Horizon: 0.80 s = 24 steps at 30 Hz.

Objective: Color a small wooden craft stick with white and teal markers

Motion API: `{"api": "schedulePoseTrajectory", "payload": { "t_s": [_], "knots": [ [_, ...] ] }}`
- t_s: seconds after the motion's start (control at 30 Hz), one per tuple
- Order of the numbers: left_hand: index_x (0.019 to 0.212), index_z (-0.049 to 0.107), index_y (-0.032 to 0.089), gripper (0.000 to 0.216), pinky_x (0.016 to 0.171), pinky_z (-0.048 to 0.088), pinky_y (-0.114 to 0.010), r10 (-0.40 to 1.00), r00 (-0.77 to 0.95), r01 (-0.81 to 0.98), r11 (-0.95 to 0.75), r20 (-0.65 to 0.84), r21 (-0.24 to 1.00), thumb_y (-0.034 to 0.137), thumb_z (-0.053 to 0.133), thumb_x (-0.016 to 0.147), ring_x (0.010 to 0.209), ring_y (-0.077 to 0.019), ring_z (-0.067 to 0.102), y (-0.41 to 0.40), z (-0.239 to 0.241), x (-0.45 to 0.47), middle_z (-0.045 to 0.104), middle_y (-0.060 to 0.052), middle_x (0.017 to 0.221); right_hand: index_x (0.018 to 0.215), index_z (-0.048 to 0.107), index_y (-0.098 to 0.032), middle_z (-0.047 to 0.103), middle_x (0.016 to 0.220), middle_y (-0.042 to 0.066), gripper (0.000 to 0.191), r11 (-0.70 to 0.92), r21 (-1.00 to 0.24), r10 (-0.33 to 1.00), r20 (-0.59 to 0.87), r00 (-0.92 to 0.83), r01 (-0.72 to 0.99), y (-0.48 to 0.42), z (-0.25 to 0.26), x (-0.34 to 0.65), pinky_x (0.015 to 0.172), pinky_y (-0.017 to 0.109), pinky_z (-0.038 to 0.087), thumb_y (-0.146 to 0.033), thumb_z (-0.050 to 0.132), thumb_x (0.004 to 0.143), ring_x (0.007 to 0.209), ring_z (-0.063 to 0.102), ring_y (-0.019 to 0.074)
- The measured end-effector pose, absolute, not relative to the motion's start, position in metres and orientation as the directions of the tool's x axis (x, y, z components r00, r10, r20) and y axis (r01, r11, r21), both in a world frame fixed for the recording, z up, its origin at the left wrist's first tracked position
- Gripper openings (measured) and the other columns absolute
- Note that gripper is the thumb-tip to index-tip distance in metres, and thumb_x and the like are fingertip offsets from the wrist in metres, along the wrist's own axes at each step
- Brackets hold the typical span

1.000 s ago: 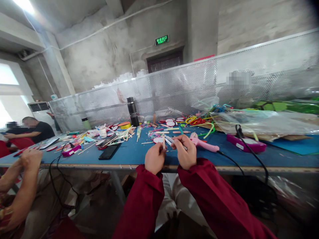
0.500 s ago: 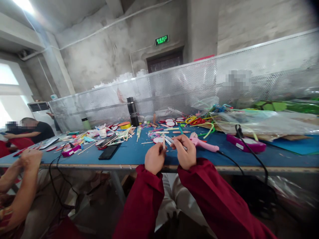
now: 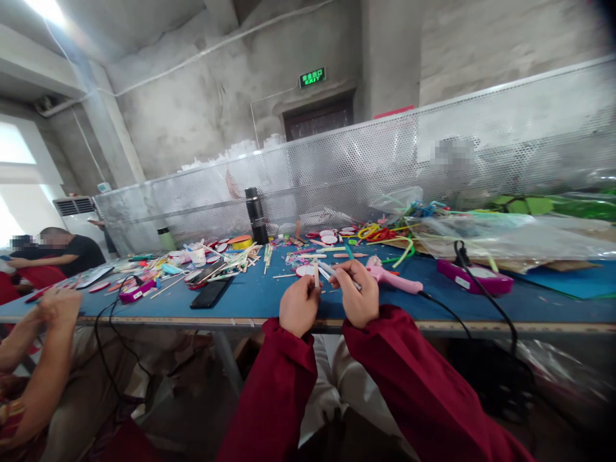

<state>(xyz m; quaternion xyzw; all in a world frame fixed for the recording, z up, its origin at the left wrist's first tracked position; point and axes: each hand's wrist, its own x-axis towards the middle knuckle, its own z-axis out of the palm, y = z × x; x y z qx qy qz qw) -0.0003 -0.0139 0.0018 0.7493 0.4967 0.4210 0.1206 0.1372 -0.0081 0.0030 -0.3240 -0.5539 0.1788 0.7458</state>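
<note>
The left hand point(image 3: 299, 305) and the right hand point(image 3: 359, 295) are held near one another at the front edge of the blue table point(image 3: 269, 301), apart and with fingers bent. The left pinches a short pale stick point(image 3: 316, 274) between thumb and forefinger; the right grips a light-coloured pen point(image 3: 327, 268) in what appears to be a writing hold. The principal relation is that of stick to pen. The stick points up and away from the wearer, its long axis nearly in line with the view, and projects beyond the left fingertips. The pen lies to its right and slants across, its forward end directed leftward toward the stick's upper part; the two axes are thus set obliquely. Whether pen and stick touch cannot be told at this scale. The left hand is the nearer to the stick, the right standing just beside it. Behind the stick lies a white disc point(image 3: 305, 271); right of the right hand rests a pink glue gun point(image 3: 402, 283).
</note>
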Motion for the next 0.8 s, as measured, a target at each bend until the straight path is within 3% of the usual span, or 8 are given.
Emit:
{"api": "schedulePoseTrajectory", "payload": {
  "t_s": [0.8],
  "knots": [
    [0.098, 0.062, 0.023, 0.011, 0.073, 0.042, -0.025, 0.843, 0.152, 0.638, -0.483, 0.516, 0.6, 0.02, 0.053, 0.093, 0.081, -0.0159, 0.062, -0.0143, 0.0015, -0.0005, 0.069, 0.001, 0.083, 0.08, 0.063, -0.022, 0.063, 0.063, -0.002, 0.013, 0.728, -0.677, 0.619, 0.716, 0.321, 0.106, -0.0061, 0.0013, 0.138, 0.056, 0.029, 0.048, -0.031, 0.057, 0.087, 0.056, 0.06, 0.0161]
  ]
}}
